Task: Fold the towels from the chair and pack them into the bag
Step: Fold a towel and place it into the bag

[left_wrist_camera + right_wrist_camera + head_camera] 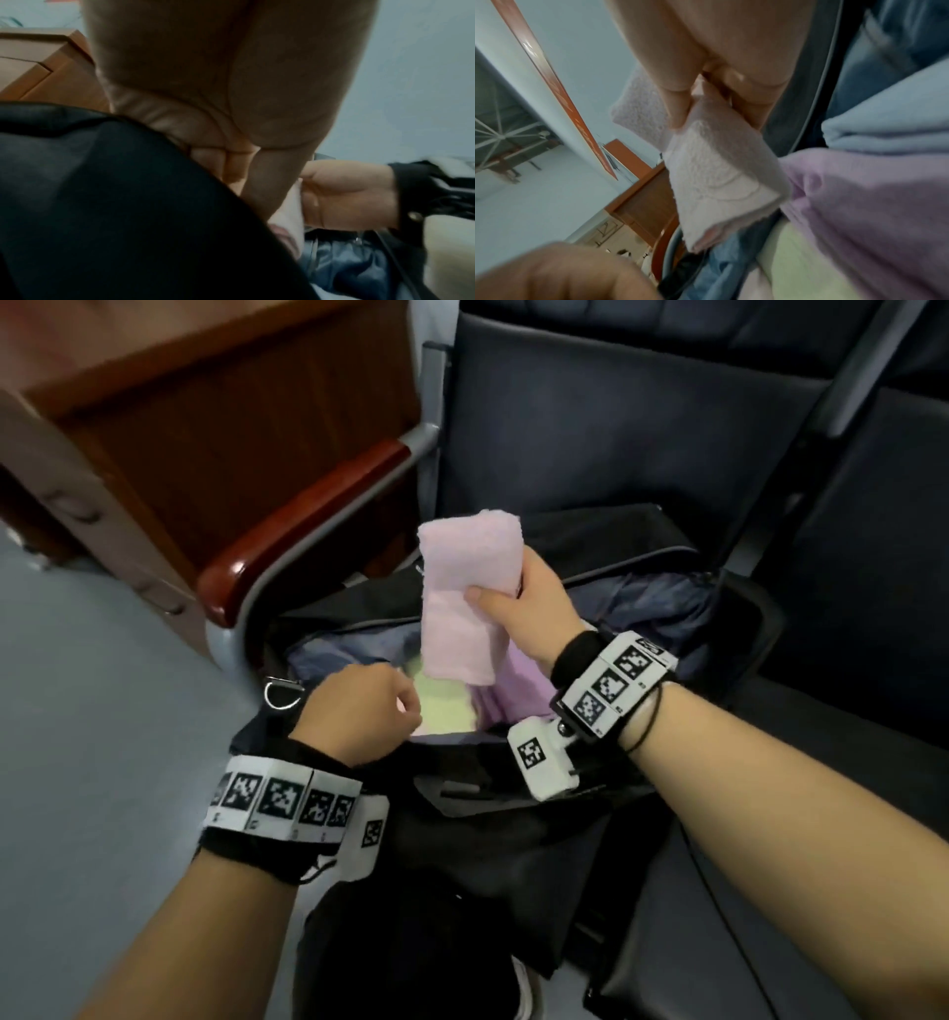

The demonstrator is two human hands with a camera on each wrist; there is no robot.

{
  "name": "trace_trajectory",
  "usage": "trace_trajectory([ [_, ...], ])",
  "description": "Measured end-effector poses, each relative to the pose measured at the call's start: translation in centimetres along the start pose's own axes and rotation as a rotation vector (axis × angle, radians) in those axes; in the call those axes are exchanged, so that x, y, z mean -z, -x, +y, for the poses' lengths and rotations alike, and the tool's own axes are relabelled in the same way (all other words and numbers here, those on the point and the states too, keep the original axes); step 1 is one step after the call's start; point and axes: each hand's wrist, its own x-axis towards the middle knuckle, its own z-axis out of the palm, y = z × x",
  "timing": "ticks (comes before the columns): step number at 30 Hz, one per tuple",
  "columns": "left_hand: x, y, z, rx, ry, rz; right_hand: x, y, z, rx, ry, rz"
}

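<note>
Over the open bag (513,793) on the chair (642,439), our right hand (524,603) grasps a folded pink towel (464,588). Our left hand (359,716), fingers curled at the bag's near rim, hides its grip; we cannot tell. Purple towel (506,690) and yellow towel (444,706) lie inside, partly covered.
</note>
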Motion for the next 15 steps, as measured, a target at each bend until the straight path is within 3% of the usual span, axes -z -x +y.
trace_trajectory([
  [5,-0.8,-1.4,-1.6,0.087,-0.111,-0.134,-3.2,-0.6,3.6,-0.105,0.315,-0.252],
  [8,-1.4,-2.8,-1.7,0.139,-0.168,-0.215,-3.7,-0.8,4.8,-0.182,0.314,-0.382],
  [15,-2.1,-6.1,-2.1,0.204,-0.138,-0.346,-3.4,-1.8,5.9,-0.348,0.385,-0.395],
])
